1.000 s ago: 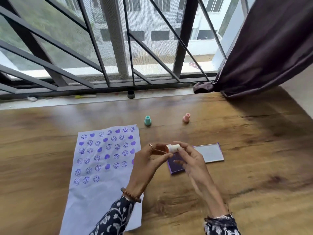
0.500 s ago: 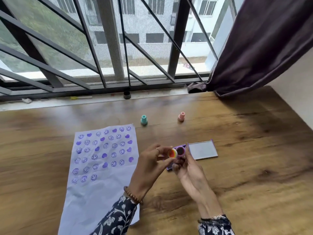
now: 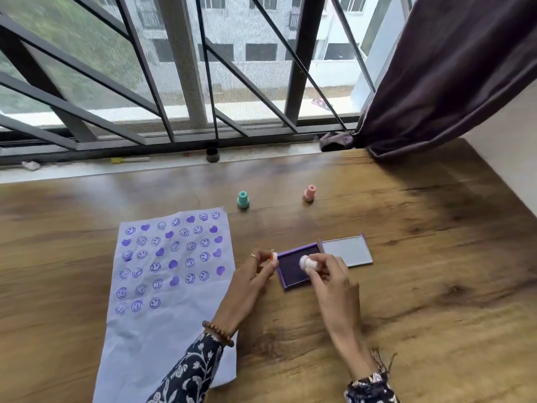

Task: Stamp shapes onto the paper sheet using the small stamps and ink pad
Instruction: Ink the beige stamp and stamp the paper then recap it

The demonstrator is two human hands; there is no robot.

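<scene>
1. Head view: your right hand (image 3: 328,274) pinches a white stamp (image 3: 308,262) in curled fingers, over the open purple ink pad (image 3: 293,271).
2. Your left hand (image 3: 252,274) pinches a small orange-and-white cap (image 3: 273,255) between thumb and fingertip, just left of the pad.
3. Left of your hands lies the paper sheet (image 3: 162,330), already covered with purple smileys and hearts.
4. Behind, a teal stamp (image 3: 243,199) and a pink stamp (image 3: 309,193) stand upright on the table (image 3: 436,271), well apart.

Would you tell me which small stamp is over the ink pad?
The white stamp in the right hand; the teal and pink ones stand far behind.
</scene>
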